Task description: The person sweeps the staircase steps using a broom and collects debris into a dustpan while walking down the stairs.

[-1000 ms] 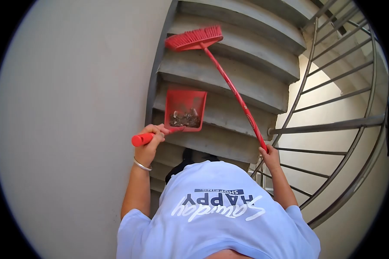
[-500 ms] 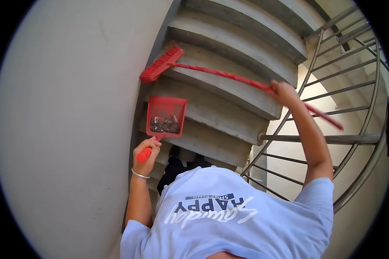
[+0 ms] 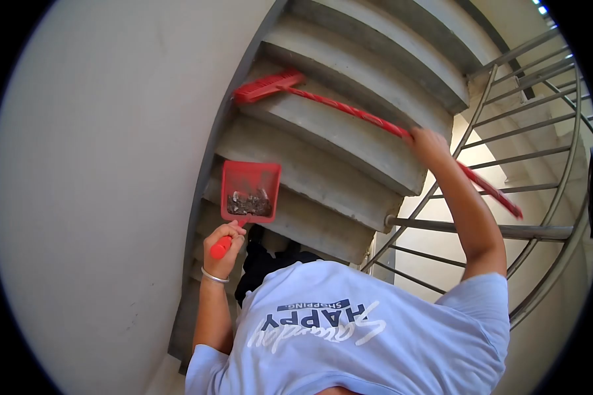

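My left hand [image 3: 223, 247] is wrapped round the handle of a red dustpan [image 3: 251, 174], which is held over the lower steps near the wall. Grey debris [image 3: 249, 203] with paler scraps lies in the pan, gathered toward its handle end. My right hand [image 3: 429, 146] grips the long red handle of a broom [image 3: 349, 110]. The broom's red head, slightly blurred, is at the wall end of a higher step, further away than the dustpan. Its handle slants down to the right and runs on past my hand.
Concrete stairs [image 3: 323, 135] rise ahead of me. A plain pale wall [image 3: 112, 164] borders them on the left, with a dark grey band along its foot. On the right runs a metal railing [image 3: 507, 230], close to my right forearm and the broom handle's end.
The broom head has moved right and turned flatter. In view, the dustpan sits slightly lower, with the debris still inside. Both hands keep their holds.
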### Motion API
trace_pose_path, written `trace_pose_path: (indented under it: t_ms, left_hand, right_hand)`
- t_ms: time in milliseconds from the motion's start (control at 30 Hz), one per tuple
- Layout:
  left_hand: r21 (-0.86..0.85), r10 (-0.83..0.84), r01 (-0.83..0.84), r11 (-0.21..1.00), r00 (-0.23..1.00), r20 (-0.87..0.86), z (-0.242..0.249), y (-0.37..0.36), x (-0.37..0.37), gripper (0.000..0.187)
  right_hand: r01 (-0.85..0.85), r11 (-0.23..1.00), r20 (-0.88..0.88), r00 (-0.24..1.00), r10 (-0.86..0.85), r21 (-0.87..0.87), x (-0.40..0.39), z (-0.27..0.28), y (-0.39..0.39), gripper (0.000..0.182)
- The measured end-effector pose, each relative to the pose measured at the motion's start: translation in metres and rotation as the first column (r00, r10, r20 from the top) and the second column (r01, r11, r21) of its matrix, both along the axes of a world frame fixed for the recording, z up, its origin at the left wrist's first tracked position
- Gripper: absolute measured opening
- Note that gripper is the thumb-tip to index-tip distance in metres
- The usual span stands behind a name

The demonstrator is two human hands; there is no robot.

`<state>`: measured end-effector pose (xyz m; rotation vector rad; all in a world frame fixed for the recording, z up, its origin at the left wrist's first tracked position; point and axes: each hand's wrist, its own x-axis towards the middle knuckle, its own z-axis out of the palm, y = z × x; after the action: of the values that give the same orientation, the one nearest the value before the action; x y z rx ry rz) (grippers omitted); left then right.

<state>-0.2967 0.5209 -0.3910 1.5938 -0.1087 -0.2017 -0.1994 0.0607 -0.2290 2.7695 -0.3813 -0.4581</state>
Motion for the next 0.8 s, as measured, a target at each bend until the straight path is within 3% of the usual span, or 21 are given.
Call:
trace_pose_path:
  t_ms: [133, 233, 333, 500, 533, 700, 800]
  left_hand:
    - [-0.015, -0.035, 0.035, 0.999, 0.999, -0.023, 0.005, 0.005, 0.001, 0.005]
    - [-0.004, -0.066, 0.066, 0.998, 0.997, -0.045, 0.032, -0.003, 0.001, 0.005]
    - [0.025, -0.112, 0.113, 0.993, 0.993, -0.026, 0.055, -0.014, -0.003, 0.004]
    - [0.073, -0.169, 0.168, 0.983, 0.986, 0.007, 0.095, -0.039, -0.022, 0.004]
    - [0.090, -0.185, 0.181, 0.979, 0.982, 0.033, 0.099, -0.042, -0.027, 0.004]
    - [0.149, -0.187, 0.171, 0.974, 0.977, 0.105, 0.135, -0.074, -0.061, 0.006]
    - [0.177, -0.200, 0.172, 0.969, 0.967, 0.156, 0.151, -0.093, -0.080, 0.007]
  right_hand:
    - [0.073, 0.996, -0.030, 0.997, -0.074, -0.049, -0.053, 0.058, 0.019, 0.032]
    - [0.048, 0.997, -0.045, 0.998, -0.051, -0.063, -0.070, 0.067, 0.005, 0.033]
    - [-0.024, 1.000, 0.021, 0.999, 0.024, 0.002, -0.066, 0.040, -0.006, 0.032]
    - [-0.001, 0.992, 0.168, 0.986, -0.021, 0.129, -0.102, 0.005, -0.055, 0.033]
    - [0.075, 0.986, 0.159, 0.982, -0.099, 0.152, -0.119, 0.010, -0.060, 0.032]
    - [0.175, 0.980, 0.027, 0.984, -0.179, 0.098, -0.230, 0.076, -0.064, 0.029]
    - [0.185, 0.970, 0.109, 0.973, -0.204, 0.160, -0.289, 0.093, -0.075, 0.029]
